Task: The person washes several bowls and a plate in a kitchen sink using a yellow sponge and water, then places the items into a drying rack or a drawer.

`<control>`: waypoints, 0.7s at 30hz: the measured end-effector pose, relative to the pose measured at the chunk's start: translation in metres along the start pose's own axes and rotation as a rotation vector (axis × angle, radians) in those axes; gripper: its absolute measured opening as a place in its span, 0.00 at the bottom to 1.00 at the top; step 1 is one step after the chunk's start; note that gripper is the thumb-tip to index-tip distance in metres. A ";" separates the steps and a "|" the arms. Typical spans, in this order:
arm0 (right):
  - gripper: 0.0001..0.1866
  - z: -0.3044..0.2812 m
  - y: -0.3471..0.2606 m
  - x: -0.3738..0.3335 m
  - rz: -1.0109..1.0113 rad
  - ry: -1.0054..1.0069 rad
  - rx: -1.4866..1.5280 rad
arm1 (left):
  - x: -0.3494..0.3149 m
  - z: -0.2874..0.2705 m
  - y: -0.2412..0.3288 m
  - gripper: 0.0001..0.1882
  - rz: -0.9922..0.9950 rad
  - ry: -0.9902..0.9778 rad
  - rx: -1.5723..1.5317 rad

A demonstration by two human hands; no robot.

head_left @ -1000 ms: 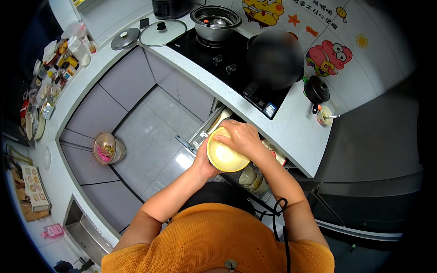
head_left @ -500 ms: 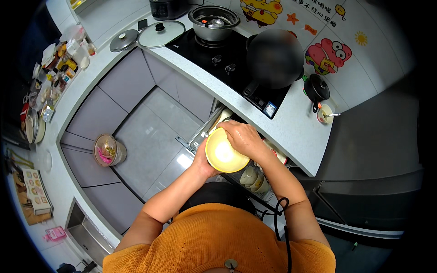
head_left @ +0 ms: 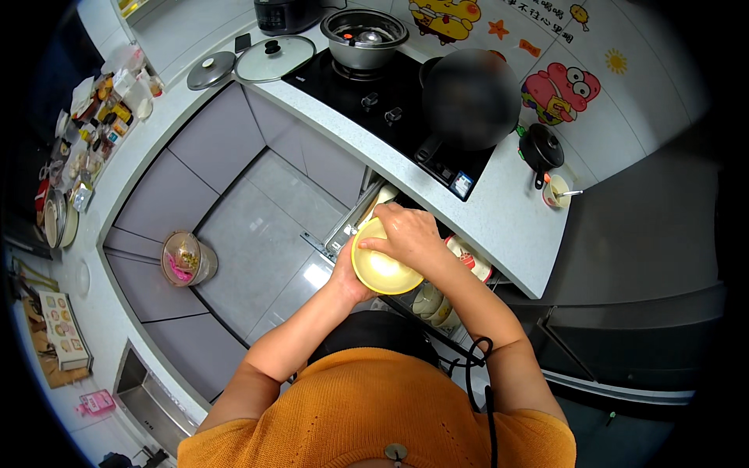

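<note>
Already lifted clear, the yellow bowl [head_left: 384, 261] sits above the open drawer [head_left: 367, 214], left hand [head_left: 349, 274] cupping it beneath, right hand [head_left: 409, 234] fingers clamped on its rim, not yet set on the worktop [head_left: 499, 210].

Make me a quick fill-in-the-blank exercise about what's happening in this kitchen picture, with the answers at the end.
1. Both hands hold a round bowl whose colour is ____.
2. The bowl is held above an open ____ under the counter.
3. The glass lid lies to the ____ of the steel pot on the hob.
4. The right hand rests on the bowl's ____ edge.

Answers: yellow; drawer; left; upper
</note>
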State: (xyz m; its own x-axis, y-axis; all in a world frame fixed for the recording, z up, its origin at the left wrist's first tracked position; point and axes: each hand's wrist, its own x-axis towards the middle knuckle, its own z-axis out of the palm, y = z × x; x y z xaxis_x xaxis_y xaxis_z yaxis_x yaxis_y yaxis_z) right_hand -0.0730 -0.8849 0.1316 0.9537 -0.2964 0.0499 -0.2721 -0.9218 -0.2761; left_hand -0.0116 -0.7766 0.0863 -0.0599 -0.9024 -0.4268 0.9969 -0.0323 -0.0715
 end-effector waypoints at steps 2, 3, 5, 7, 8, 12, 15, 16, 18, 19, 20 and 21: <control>0.23 0.003 0.001 0.000 -0.014 0.020 -0.011 | 0.000 -0.002 -0.001 0.20 0.008 -0.003 -0.006; 0.22 0.005 0.003 0.000 -0.017 0.029 -0.011 | 0.000 -0.003 -0.001 0.20 0.015 0.000 -0.010; 0.19 0.006 0.003 -0.001 -0.019 0.027 -0.016 | 0.000 -0.004 -0.002 0.19 0.021 0.015 -0.022; 0.15 0.005 0.002 -0.002 -0.016 0.003 -0.024 | 0.001 -0.005 -0.002 0.19 0.021 0.043 -0.039; 0.14 0.005 0.002 -0.002 -0.017 -0.003 -0.021 | 0.001 -0.006 -0.002 0.18 0.022 0.056 -0.040; 0.10 0.009 0.007 -0.004 -0.037 0.004 0.002 | 0.003 -0.010 -0.001 0.17 0.024 0.066 -0.044; 0.11 0.014 0.014 -0.006 -0.063 0.037 0.071 | 0.004 -0.012 -0.001 0.18 0.026 0.042 -0.047; 0.13 0.014 0.014 -0.006 -0.071 0.049 0.101 | 0.004 -0.012 -0.001 0.18 0.027 0.035 -0.048; 0.15 0.009 0.009 -0.008 -0.058 0.033 0.105 | 0.000 -0.006 -0.003 0.18 0.021 0.031 -0.032; 0.17 0.006 0.006 -0.009 -0.051 0.025 0.106 | -0.002 -0.004 -0.003 0.19 0.018 0.028 -0.023; 0.19 0.005 0.004 -0.009 -0.030 0.014 0.102 | -0.003 -0.003 -0.004 0.19 0.010 0.020 -0.017; 0.20 0.004 0.002 -0.008 -0.008 0.003 0.097 | -0.003 -0.002 -0.004 0.20 0.002 0.012 -0.010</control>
State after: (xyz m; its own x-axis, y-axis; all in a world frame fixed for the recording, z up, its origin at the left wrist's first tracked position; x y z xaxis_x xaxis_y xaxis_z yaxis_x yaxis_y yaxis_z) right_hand -0.0808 -0.8830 0.1274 0.9554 -0.2900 0.0558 -0.2505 -0.8957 -0.3673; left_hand -0.0153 -0.7730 0.0861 -0.0589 -0.8973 -0.4374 0.9964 -0.0264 -0.0800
